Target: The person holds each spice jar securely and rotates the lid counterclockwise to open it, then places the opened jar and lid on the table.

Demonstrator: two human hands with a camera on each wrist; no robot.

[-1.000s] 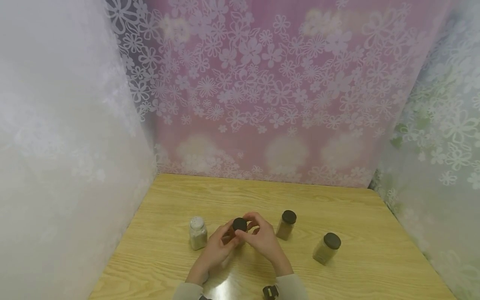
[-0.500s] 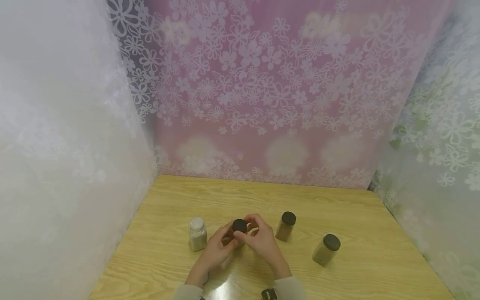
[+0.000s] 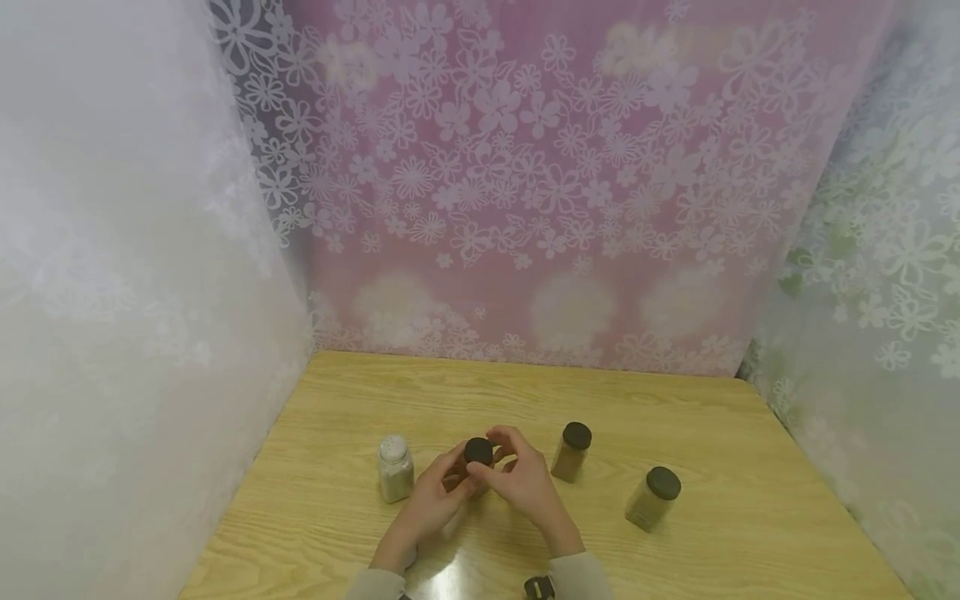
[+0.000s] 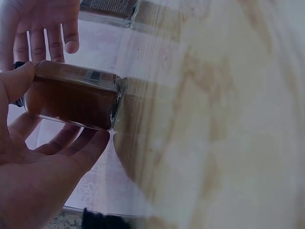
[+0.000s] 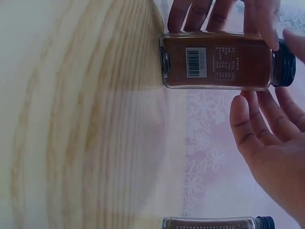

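Note:
A glass spice jar [image 5: 224,62] with reddish-brown contents and a black screw lid [image 3: 478,451] stands on the table between my hands. Its barcode label shows in the right wrist view. My left hand [image 3: 432,497] grips the jar's body [image 4: 71,98], thumb near the neck and fingers along the other side. My right hand [image 3: 525,481] holds the black lid between thumb and fingers, the thumb at its near edge. From the head view, the jar's body is mostly hidden by the hands.
A shaker jar [image 3: 395,471] with pale contents and a white holed top stands left of my hands. Two black-lidded jars stand on the right, a brown one [image 3: 571,454] and a greenish-brown one [image 3: 651,500]. Patterned curtains [image 3: 525,208] border the wooden table [image 3: 420,383].

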